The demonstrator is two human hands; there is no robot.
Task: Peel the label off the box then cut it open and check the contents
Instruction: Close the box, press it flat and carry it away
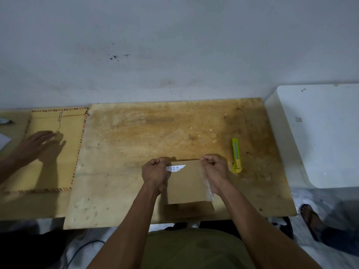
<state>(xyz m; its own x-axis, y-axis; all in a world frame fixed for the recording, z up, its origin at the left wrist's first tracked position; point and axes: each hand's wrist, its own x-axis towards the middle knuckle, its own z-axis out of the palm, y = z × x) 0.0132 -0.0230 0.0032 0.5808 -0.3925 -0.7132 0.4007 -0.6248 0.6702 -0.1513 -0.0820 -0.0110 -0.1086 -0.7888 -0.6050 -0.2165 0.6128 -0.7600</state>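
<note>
A brown cardboard box (186, 183) lies flat on the worn wooden board (136, 144) in front of me. A white barcode label (175, 168) sits at the box's far left corner, partly lifted. My left hand (154, 170) is closed at the label's left end, pinching it. My right hand (214, 167) is closed at the box's far right corner, gripping a strip of clear tape (208, 189) that hangs along the right side. A yellow-green utility knife (237, 155) lies on the board just right of my right hand.
Another person's hand (37, 144) rests on a large brown envelope (52, 150) at the left. A white block (318, 133) stands at the right beside the board. Someone's sandalled foot (310, 220) is on the floor at lower right. The wall is close behind.
</note>
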